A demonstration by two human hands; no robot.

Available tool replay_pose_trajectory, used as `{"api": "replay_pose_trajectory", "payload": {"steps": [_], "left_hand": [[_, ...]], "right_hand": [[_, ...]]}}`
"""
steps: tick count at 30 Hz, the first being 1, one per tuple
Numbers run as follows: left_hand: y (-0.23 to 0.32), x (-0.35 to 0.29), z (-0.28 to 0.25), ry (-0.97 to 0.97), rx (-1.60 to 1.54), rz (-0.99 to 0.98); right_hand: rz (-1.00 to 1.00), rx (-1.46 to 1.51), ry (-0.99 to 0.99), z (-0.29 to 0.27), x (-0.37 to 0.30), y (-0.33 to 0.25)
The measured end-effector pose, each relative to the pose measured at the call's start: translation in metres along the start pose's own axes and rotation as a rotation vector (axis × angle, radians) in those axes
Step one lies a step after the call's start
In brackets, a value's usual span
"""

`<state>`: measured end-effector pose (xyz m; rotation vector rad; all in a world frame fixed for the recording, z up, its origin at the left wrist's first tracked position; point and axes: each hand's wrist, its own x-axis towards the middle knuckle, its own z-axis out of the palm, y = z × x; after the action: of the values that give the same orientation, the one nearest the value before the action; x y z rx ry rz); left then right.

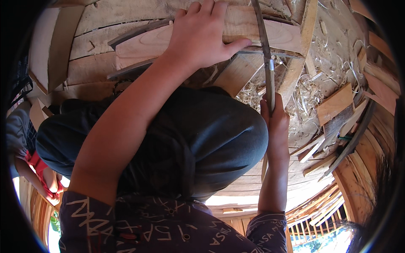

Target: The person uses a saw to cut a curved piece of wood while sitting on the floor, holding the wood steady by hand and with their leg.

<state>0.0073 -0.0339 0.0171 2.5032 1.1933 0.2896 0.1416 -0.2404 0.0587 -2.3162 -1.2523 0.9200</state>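
Note:
A pale curved wooden board (145, 42) lies crosswise in front of my knees, with darker strips along its edges. My left hand (198, 36) grips it from above near the middle, thumb stretched along the near edge and fingers bent over the far side, their tips out of sight. My right hand (276, 114) is closed around the long wooden handle of a knife (262, 31). Its narrow dark blade crosses the board to the right of my left thumb, and a shiny metal collar joins blade and handle. The handle's rear end passes below my right wrist.
Curly wood shavings (301, 95) and offcuts (335, 103) litter the planked floor (253, 179) to the right. A slanting beam (295, 71) runs under the board's right end. At the left edge sits another person (19, 135). Wooden slats (320, 206) stand behind at lower right.

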Motion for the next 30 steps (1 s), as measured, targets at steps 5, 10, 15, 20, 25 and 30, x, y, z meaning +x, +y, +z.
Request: {"api": "replay_pose_trajectory", "payload": {"steps": [5, 10, 15, 20, 25, 30], "left_hand": [[0.003, 0.0, 0.0, 0.033, 0.017, 0.007], [-0.022, 0.007, 0.019, 0.078, -0.045, 0.022], [-0.021, 0.006, 0.011, 0.037, -0.064, 0.003], [-0.022, 0.007, 0.01, 0.023, -0.098, -0.015], [-0.024, 0.009, 0.008, 0.013, -0.108, -0.005], [-0.024, 0.007, 0.008, 0.036, -0.117, 0.026]], "right_hand": [[0.031, -0.062, 0.033, 0.005, -0.008, 0.013], [0.052, -0.063, -0.025, 0.008, -0.044, 0.041], [0.114, 0.128, -0.078, 0.002, -0.04, 0.006], [0.137, 0.063, -0.108, -0.012, -0.023, 0.002], [0.148, 0.063, -0.109, -0.022, -0.008, -0.006], [0.068, 0.035, -0.097, -0.022, 0.001, -0.01]]}}
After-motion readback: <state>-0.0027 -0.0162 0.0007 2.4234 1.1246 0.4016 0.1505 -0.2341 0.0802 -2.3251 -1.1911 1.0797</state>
